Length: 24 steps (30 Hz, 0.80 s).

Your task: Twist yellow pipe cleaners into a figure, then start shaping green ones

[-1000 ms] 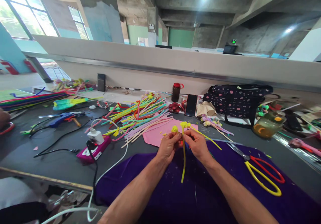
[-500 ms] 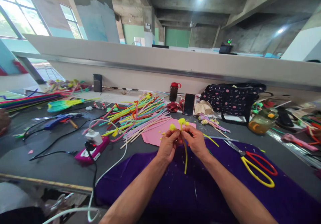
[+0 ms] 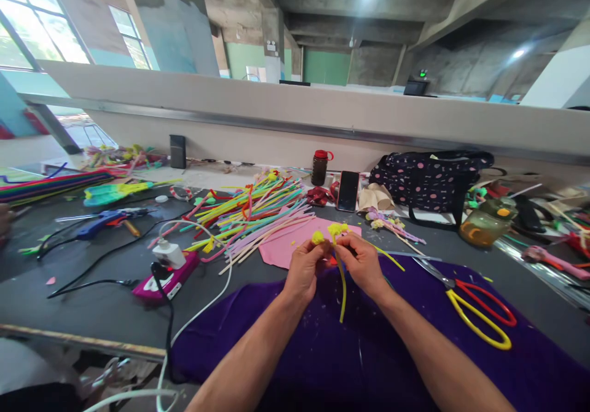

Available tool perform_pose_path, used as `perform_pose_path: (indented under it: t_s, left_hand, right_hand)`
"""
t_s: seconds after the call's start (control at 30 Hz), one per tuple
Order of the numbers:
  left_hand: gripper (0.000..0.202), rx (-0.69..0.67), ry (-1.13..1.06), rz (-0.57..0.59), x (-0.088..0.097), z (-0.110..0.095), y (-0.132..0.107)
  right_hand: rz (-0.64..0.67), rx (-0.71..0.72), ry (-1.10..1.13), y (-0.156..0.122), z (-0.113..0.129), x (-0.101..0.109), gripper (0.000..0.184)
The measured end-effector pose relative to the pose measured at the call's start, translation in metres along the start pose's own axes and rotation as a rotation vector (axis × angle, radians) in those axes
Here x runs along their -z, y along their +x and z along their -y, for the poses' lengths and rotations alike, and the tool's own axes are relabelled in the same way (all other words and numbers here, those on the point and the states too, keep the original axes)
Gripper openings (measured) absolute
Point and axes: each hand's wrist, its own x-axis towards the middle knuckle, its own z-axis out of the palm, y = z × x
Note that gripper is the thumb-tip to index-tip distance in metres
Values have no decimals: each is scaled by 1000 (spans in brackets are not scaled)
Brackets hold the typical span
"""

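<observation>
Both my hands meet over a purple cloth (image 3: pixel 322 363) and pinch yellow pipe cleaners (image 3: pixel 342 292). My left hand (image 3: pixel 305 269) is closed on a piece with a fuzzy yellow curled tip (image 3: pixel 318 237). My right hand (image 3: pixel 361 263) is closed on stems topped by another yellow curl (image 3: pixel 338 229); one stem hangs down between my wrists, another sticks out to the right. A hint of red shows between my fingers.
A heap of coloured pipe cleaners (image 3: pixel 258 212) and a pink sheet (image 3: pixel 286 246) lie just beyond my hands. Red-and-yellow scissors (image 3: pixel 474 310) rest at the right. A blue glue gun (image 3: pixel 104 218), pink power strip (image 3: pixel 166 277), phone (image 3: pixel 348 191), bottle (image 3: pixel 320 167) and spotted bag (image 3: pixel 428 184) stand around.
My hands have stayed together on the yellow pipe cleaners, shifting only slightly; the hanging stem looks shorter and more curved than a second ago. The view drifted a little.
</observation>
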Motion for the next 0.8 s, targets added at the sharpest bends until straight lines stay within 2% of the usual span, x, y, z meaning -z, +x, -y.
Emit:
perform_pose_path:
  t_s: [0.23, 0.47, 0.6, 0.8]
  left_hand:
    - [23, 81, -70, 18, 0, 2, 1]
    - [23, 53, -126, 4, -2, 9, 1]
    - [22, 21, -102, 70, -2, 5, -1]
    - [34, 12, -22, 166, -1, -5, -5]
  right_hand:
    - [1, -60, 42, -2, -2, -1, 13]
    - [-10, -99, 129, 0, -4, -1, 13]
    - [-9, -125, 179, 3, -5, 3, 14]
    - [61, -192, 257, 4, -5, 8, 16]
